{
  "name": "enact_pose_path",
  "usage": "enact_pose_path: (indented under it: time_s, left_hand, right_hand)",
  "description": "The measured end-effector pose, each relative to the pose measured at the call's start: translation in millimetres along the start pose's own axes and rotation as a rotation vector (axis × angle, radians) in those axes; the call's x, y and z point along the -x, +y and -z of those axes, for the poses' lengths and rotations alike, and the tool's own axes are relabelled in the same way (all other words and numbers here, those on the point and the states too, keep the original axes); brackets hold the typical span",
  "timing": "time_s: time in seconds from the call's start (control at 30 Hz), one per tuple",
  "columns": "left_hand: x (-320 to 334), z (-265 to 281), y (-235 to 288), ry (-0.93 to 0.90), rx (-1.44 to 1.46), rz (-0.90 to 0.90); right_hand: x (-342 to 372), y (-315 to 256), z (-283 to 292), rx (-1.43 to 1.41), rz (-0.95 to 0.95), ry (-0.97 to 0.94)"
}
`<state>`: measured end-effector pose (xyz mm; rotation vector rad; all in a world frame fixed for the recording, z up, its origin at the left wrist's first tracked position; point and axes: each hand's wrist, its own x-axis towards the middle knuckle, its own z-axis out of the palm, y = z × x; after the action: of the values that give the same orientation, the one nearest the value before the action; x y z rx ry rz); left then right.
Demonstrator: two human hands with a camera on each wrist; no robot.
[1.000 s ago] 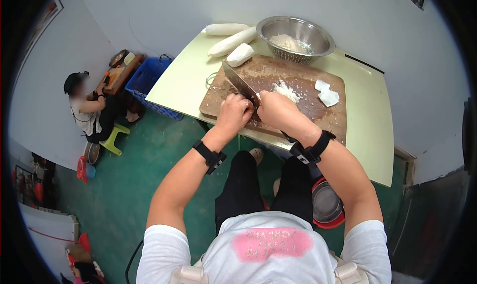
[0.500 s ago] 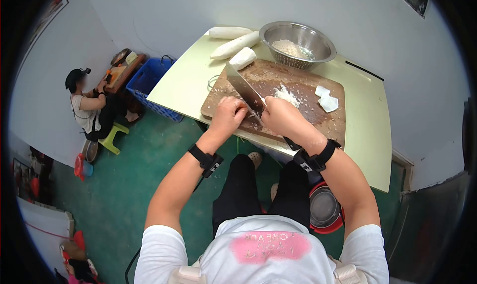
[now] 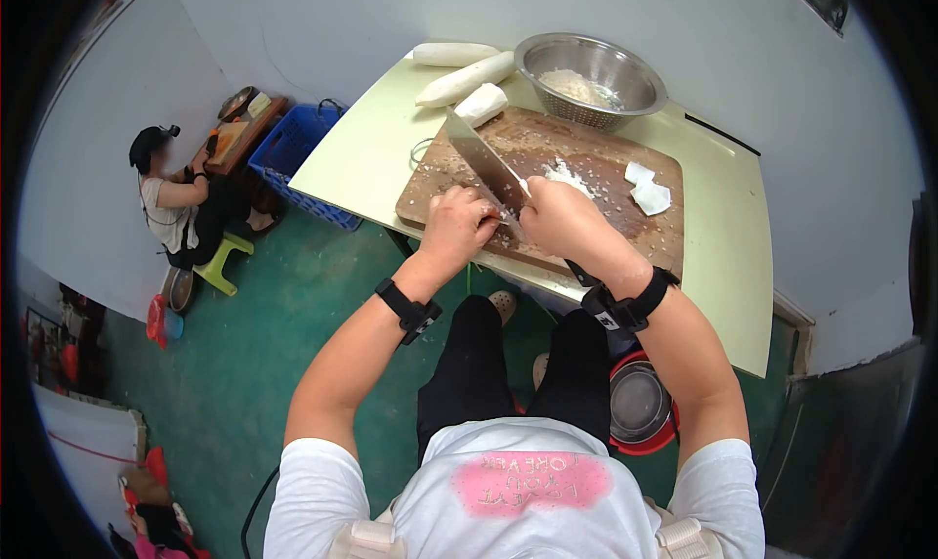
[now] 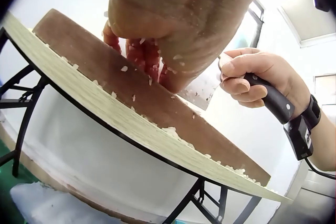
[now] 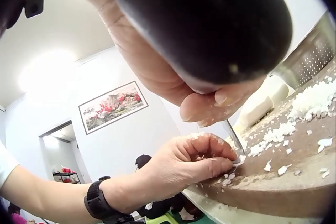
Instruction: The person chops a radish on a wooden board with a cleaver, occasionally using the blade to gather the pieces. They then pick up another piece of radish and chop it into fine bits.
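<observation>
My right hand (image 3: 565, 217) grips the black handle (image 4: 270, 98) of a cleaver (image 3: 481, 160), its broad blade slanting across the wooden cutting board (image 3: 625, 232). Left of the blade, my left hand (image 3: 457, 223) is low over the board's near edge with fingers curled. Its thumb and fingertips pinch a small white piece of radish (image 5: 240, 161) right beside the blade, as the right wrist view shows. A heap of minced white radish (image 3: 567, 174) lies beyond the right hand. Two flat white slices (image 3: 651, 198) sit at the board's right.
Behind the board are a cut radish (image 3: 483, 104), two whole peeled radishes (image 3: 467, 78) and a perforated metal colander (image 3: 640, 82) with white shreds inside. The pale green table (image 3: 728, 227) meets the wall. A seated person (image 3: 176, 202) works at a low table, near a blue crate (image 3: 293, 144).
The cleaver and right hand have shifted slightly right, and more of the blade's face shows than a second ago. My left hand drew back a little left, then returned toward the blade.
</observation>
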<state>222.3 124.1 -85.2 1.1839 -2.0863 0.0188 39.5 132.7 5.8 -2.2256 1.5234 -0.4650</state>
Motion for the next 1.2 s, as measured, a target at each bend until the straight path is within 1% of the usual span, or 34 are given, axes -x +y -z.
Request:
enact_pose_path:
  time_s: [0.07,0.13,0.27,0.3,0.37,0.4,0.47,0.53,0.6,0.67,0.7,0.73,0.8,0.87,0.9,0.93,1.07,1.1,1.13,1.2]
  left_hand:
    - [-2,0,4,-0.013,-0.039,-0.009]
    - [-6,0,7,-0.070,-0.088,0.023]
    - [-10,-9,14,-0.092,-0.169,0.072]
    - [-11,-12,16,-0.064,-0.172,0.083]
    - [-11,-12,17,-0.033,-0.177,0.092]
    - [-9,-12,18,-0.015,-0.165,0.098]
    - [-8,-14,17,0.004,-0.150,0.104]
    - [-5,-14,11,0.081,-0.012,0.132]
    - [-3,-12,4,0.096,0.037,0.114]
    - [-2,-11,-3,0.237,0.233,0.195]
    - [-2,-8,-5,0.294,0.238,0.235]
    - [-1,-7,-9,0.294,0.238,0.236]
    - [-2,-7,-15,0.424,0.334,0.353]
    - [-2,-5,-13,0.427,0.329,0.375]
    - [-3,-5,-12,0.415,0.372,0.410]
    - [-2,-4,-12,0.404,0.413,0.450]
    - [-1,-7,-16,0.343,0.470,0.490]
    - [-1,-7,-16,0.329,0.469,0.486]
    - [-2,-8,-17,0.319,0.467,0.482]
    - [-2,-7,-17,0.337,0.464,0.470]
  right_hand:
    - [-1,3,2,0.028,0.002,0.015]
    - [-3,7,3,-0.070,-0.036,0.011]
    - [-7,16,-5,-0.075,-0.020,-0.020]
    - [-7,15,-4,-0.075,-0.020,-0.020]
    - [-8,10,-1,-0.102,-0.121,-0.119]
    - [-6,8,0,-0.102,-0.120,-0.120]
    - [-2,6,0,-0.060,-0.056,-0.045]
    - [-2,4,-2,-0.016,-0.045,-0.053]
    - [-1,4,-1,0.020,-0.032,-0.056]
    - [-2,2,4,-0.054,-0.081,-0.126]
    - [-2,1,2,-0.055,-0.078,-0.127]
    - [0,-1,0,-0.064,-0.064,-0.105]
    - [1,0,-3,-0.074,-0.059,-0.085]
    - [-3,0,-5,0.013,-0.007,-0.125]
    - [-4,-1,-3,0.012,-0.004,-0.124]
    - [-3,-3,1,0.029,-0.027,-0.105]
    - [-7,9,1,0.090,-0.061,-0.063]
    - [-6,7,11,-0.028,-0.122,-0.154]
    - [-6,7,15,-0.023,-0.118,-0.153]
    - [-6,9,19,0.031,-0.143,-0.082]
